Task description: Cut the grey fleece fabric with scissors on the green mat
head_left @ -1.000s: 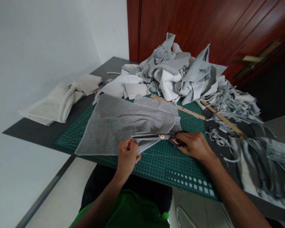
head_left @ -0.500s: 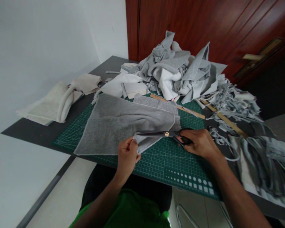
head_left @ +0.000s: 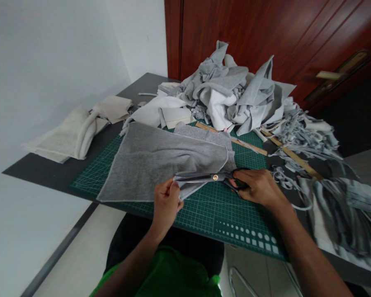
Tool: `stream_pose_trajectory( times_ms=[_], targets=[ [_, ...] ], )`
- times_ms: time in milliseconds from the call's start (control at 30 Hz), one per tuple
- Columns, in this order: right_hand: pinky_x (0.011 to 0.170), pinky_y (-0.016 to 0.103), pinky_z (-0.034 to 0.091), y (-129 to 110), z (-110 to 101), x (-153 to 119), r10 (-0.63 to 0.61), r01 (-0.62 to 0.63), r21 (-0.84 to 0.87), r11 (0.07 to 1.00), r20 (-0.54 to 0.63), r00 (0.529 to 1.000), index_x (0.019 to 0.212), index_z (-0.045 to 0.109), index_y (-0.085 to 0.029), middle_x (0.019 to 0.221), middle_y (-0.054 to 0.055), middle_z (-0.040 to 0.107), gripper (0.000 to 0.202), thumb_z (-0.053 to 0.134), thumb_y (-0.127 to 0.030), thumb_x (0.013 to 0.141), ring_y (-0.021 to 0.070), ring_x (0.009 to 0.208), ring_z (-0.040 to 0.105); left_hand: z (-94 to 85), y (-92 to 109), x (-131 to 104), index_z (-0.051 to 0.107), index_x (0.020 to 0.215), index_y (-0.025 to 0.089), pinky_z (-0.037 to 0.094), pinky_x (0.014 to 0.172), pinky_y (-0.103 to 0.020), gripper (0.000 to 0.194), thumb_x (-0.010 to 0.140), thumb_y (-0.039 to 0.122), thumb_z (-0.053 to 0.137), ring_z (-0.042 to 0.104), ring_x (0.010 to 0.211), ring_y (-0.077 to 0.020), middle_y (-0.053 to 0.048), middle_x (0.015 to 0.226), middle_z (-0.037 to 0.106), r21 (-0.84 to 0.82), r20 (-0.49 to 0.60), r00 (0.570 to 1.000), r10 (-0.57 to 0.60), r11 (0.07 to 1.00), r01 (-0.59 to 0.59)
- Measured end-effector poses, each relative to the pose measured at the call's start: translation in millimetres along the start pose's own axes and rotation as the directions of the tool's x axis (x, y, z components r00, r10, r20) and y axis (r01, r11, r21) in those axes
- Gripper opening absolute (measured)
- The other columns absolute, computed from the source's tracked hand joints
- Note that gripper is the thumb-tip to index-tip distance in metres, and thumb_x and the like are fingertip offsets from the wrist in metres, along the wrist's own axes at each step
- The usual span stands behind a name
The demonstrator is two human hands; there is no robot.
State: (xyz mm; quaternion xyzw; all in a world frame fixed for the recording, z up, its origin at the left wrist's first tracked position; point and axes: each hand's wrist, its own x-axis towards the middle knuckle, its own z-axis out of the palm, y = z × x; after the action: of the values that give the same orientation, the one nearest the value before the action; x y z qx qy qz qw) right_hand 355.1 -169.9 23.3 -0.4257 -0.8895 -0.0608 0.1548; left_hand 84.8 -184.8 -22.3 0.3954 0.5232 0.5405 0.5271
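A piece of grey fabric [head_left: 142, 161] lies spread over the green cutting mat [head_left: 200, 210]. Near its front edge, my left hand [head_left: 167, 200] is closed on the fabric, pinching a lifted fold between thumb and fingers. My right hand [head_left: 255, 185] grips the black handles of a pair of scissors [head_left: 215, 177]. Their blades point left across the fabric, with the tips close to my left fingertips. How the blades sit against the fold is partly hidden. A second, speckled grey piece [head_left: 204, 133] shows from under the far edge of the fabric.
Behind the mat rises a heap of grey and white cloth [head_left: 222, 90]. Wooden rulers [head_left: 249, 146] and shredded scraps [head_left: 309, 128] lie at the right, with striped cloth [head_left: 349, 214] nearer me. Folded cream fabric [head_left: 71, 132] rests at the left, by the wall.
The scissors have shifted slightly left and down, and their blades look closer together. My left hand keeps its pinch in nearly the same place.
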Motion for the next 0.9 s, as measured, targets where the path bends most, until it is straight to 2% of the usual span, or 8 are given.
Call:
stream_pose_trajectory(
  times_ms=[200, 433, 667, 900],
  targets=[
    [0.055, 0.026, 0.03, -2, 1, 1, 0.009, -0.009, -0.004, 1.0, 0.0, 1.0, 0.075, 0.059, -0.021, 0.063, -0.001, 0.06, 0.013, 0.049, -0.015, 0.082, 0.0126, 0.056, 0.054, 0.7, 0, 0, 0.037, 0.055, 0.021, 0.027, 0.028, -0.014, 0.033, 0.08, 0.035, 0.053, 0.029, 0.031, -0.0035, 0.01, 0.046, 0.027, 0.033, -0.019, 1.0, 0.001, 0.999, 0.0],
    [0.057, 0.027, 0.028, 0, 1, -3, 0.0, 0.001, -0.064, 0.998, 0.005, 1.0, 0.076, 0.057, -0.02, 0.064, -0.002, 0.058, 0.011, 0.052, -0.015, 0.084, 0.0123, 0.058, 0.053, 4.4, 12, -3, 0.034, 0.052, 0.021, 0.026, 0.028, -0.014, 0.033, 0.078, 0.033, 0.05, 0.031, 0.031, -0.0036, 0.009, 0.042, 0.028, 0.132, -0.013, 0.999, 0.029, 0.991, -0.027],
    [0.058, 0.028, 0.028, -2, -2, -5, -0.006, 0.008, -0.093, 0.996, 0.023, 1.0, 0.077, 0.056, -0.022, 0.065, -0.002, 0.059, 0.01, 0.052, -0.014, 0.083, 0.0135, 0.06, 0.053, 6.8, 12, -1, 0.03, 0.051, 0.021, 0.027, 0.029, -0.014, 0.035, 0.076, 0.032, 0.052, 0.028, 0.032, -0.0032, 0.009, 0.044, 0.024, 0.138, -0.033, 0.999, 0.039, 0.99, -0.034],
    [0.057, 0.028, 0.028, -5, -3, -2, -0.002, 0.003, -0.081, 0.997, 0.013, 1.0, 0.076, 0.057, -0.021, 0.063, -0.002, 0.06, 0.011, 0.051, -0.014, 0.081, 0.0132, 0.057, 0.054, 6.4, 13, -2, 0.031, 0.051, 0.022, 0.027, 0.028, -0.014, 0.033, 0.075, 0.034, 0.052, 0.03, 0.031, -0.0036, 0.009, 0.042, 0.028, 0.133, -0.046, 0.999, 0.012, 0.991, -0.005]
  ],
)
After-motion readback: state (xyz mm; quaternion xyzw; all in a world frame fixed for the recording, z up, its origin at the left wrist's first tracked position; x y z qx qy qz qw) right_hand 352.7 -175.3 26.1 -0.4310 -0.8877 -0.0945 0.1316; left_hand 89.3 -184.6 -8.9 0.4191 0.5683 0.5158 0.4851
